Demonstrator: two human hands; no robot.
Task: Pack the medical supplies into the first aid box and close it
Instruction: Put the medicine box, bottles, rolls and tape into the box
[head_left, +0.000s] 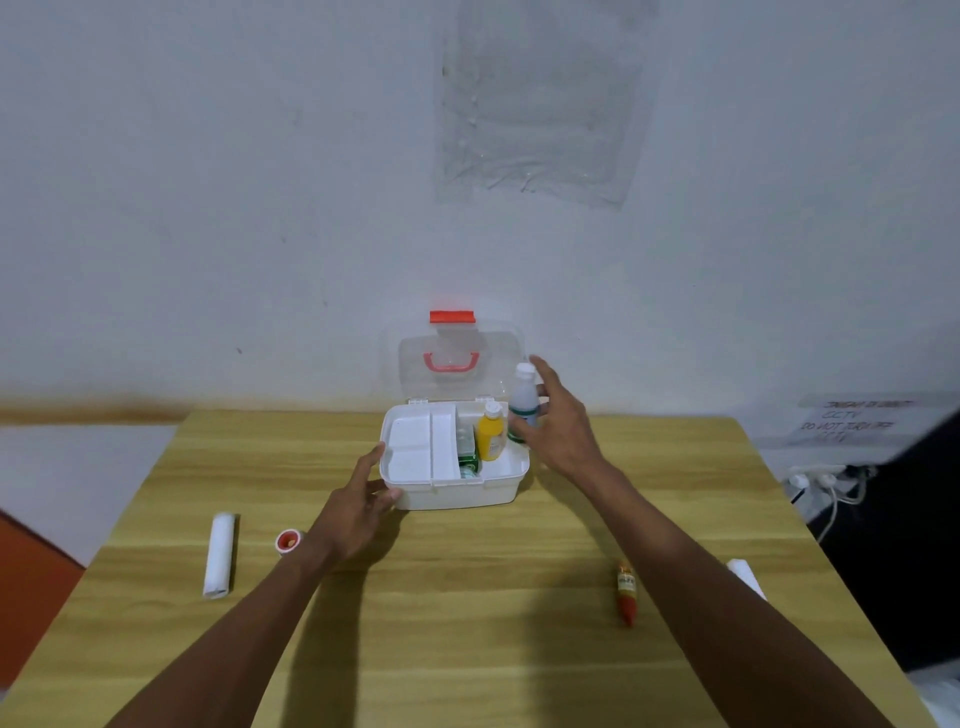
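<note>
Both forearms reach forward over the table. Left hand braces the near-left corner of the box, with fingers fairly straight and spread, index along the side wall, thumb on the front. Right hand is raised over the box's right end, fingers curled round an upright white bottle. Its green label is unreadable. A yellow bottle stands in the box just left of those fingers. The lid is up. Blurred wall sign: "CCTV", "DO NOT TURN OFF".
</note>
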